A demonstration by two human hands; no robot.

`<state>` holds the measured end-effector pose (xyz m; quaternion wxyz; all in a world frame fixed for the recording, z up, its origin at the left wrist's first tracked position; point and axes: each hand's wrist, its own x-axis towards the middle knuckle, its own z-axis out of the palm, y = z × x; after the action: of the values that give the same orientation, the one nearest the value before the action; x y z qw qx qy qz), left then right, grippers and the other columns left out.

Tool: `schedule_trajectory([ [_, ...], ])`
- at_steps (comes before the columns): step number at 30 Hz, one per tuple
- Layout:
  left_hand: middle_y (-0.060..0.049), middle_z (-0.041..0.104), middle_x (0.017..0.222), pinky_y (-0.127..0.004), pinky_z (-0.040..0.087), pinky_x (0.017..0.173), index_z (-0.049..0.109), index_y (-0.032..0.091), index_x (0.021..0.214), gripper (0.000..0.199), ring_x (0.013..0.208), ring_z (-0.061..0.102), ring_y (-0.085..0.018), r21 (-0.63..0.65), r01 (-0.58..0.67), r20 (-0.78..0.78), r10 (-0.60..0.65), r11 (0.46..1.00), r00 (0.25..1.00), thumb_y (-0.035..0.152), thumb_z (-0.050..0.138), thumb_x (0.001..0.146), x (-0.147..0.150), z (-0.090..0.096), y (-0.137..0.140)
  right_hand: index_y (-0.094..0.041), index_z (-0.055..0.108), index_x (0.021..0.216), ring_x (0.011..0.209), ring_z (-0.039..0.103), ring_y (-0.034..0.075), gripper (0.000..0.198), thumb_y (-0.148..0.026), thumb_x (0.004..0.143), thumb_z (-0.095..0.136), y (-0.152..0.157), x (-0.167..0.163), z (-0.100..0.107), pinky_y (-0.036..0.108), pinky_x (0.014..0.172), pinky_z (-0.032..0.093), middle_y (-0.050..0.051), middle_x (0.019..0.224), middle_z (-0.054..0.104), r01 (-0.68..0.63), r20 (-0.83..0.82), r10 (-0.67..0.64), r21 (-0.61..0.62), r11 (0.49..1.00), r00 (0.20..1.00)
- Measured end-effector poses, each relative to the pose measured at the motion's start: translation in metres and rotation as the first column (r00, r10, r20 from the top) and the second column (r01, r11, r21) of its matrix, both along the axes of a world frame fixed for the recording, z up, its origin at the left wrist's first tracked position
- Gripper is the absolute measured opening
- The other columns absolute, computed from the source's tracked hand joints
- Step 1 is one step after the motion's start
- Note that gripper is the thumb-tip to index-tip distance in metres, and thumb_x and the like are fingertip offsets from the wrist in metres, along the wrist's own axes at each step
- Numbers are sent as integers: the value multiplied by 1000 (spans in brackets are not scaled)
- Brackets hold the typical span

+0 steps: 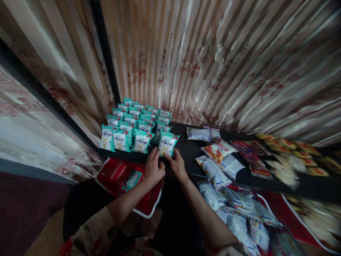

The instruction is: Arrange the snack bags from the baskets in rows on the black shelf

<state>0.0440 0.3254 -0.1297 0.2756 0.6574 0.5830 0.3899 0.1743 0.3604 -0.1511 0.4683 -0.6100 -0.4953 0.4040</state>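
On a long black shelf [185, 151] by wrinkly tan curtains [186, 71], the left hand [153, 168] and right hand [177, 165] bent fingers, pinching unclear, at a puffy teal-and-white plastic bag [167, 142] near the front edge, bare room beside it.

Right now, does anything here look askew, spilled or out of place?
Mildly: the striped-edge packets on the black shelf lie skewed and overlapping, and the front one seems to poke past the shelf's edge. That looks untidy compared with the teal packets, standing in rows. No spill shows.
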Motion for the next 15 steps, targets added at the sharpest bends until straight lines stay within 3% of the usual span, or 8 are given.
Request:
schedule_trajectory([
  [3,-12,35,146,-41,28,113,49,12,127,54,134,33,-24,-14,18,12,-18,1000,1000,9,48,73,1,-4,6,-18,58,110,91,59,24,47,-45,72,59,13,-6,-6,40,85,45,9,102,65,10,206,-15,23,1000,978],
  [6,-9,31,149,-42,30,112,48,16,129,58,135,31,-24,-42,21,59,-18,999,998,7,48,71,-2,-9,12,-15,62,111,102,52,29,50,-46,73,58,20,-11,-10,42,89,41,14,106,61,58,413,-75,53,997,908],
  [15,-9,33,147,-42,35,110,45,16,132,62,135,31,-24,-77,23,75,-17,997,997,5,45,70,-5,-19,17,-17,59,120,105,50,31,49,-43,79,54,26,-18,-15,43,91,37,15,108,61,24,576,-28,15,1000,817],
])
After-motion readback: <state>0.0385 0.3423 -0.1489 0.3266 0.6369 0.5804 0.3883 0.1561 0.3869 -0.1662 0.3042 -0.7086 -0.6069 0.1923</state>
